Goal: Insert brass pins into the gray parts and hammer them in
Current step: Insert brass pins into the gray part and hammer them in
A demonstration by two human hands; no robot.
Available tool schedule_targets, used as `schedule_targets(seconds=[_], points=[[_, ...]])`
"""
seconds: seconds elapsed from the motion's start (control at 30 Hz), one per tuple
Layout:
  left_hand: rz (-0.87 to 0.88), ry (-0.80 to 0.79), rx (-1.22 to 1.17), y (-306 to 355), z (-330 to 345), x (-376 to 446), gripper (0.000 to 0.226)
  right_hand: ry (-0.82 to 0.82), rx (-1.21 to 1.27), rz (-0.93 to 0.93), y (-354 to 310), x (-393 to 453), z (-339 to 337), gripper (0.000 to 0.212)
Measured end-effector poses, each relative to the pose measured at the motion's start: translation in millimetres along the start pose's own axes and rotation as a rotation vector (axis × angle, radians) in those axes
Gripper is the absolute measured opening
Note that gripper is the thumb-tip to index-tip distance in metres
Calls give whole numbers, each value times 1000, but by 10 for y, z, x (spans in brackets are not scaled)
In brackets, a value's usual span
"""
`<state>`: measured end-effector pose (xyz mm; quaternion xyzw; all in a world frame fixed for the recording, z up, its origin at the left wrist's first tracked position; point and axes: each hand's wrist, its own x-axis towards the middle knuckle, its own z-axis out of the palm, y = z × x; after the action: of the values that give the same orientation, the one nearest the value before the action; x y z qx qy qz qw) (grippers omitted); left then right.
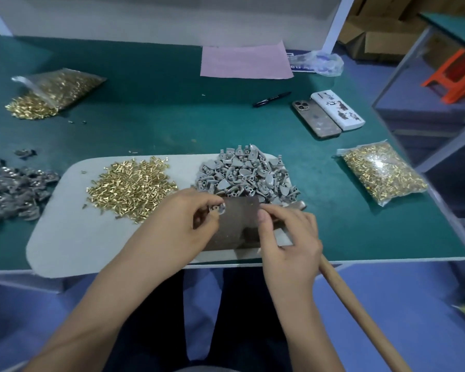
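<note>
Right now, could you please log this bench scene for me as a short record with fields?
left hand: pinches one gray part over the metal block
right hand: fingers curled beside the part; any pin hidden
loose brass pins: piled on the white board
gray parts pile: on the board's right
hammer handle: slants off the table edge
sealed pin bag: far right

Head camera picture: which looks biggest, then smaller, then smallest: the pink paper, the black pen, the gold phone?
1. pink paper
2. gold phone
3. black pen
The paper lies farthest from the camera yet looks biggest. Phone and pen look about equally long; the pen is far thinner.
</note>
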<state>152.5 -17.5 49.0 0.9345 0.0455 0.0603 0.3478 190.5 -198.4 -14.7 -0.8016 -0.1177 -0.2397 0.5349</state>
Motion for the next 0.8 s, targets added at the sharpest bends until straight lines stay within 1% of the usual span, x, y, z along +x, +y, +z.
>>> schedule_targets(seconds=[0.07,0.1,0.2,0.37,0.43,0.53,0.6,0.67,0.73,0.8], points=[[-23,-12,93,-70,6,-124,31,-119,135,56,-91,14,-16,12],[-30,-15,107,-90,13,-161,35,-175,163,75,-136,24,-23,13],[-42,19,75,-102,11,-210,38,-267,142,44,-226,51,-25,13],[-81,99,-43,-161,5,-297,31,-355,51,14,-271,134,25,12],[-70,120,-25,-192,1,-305,30,-374,24,18,-272,155,58,12],[-3,142,55,-177,-46,-248,34,-358,66,73,-279,163,90,12],[58,100,89,-149,-83,-179,29,-342,88,112,-279,152,100,12],[79,25,143,-136,-97,-99,23,-341,92,128,-285,135,105,12],[58,-36,131,-137,-103,-12,18,-346,87,126,-290,122,102,13],[25,-62,80,-133,-107,56,14,-347,73,124,-283,110,93,13]])
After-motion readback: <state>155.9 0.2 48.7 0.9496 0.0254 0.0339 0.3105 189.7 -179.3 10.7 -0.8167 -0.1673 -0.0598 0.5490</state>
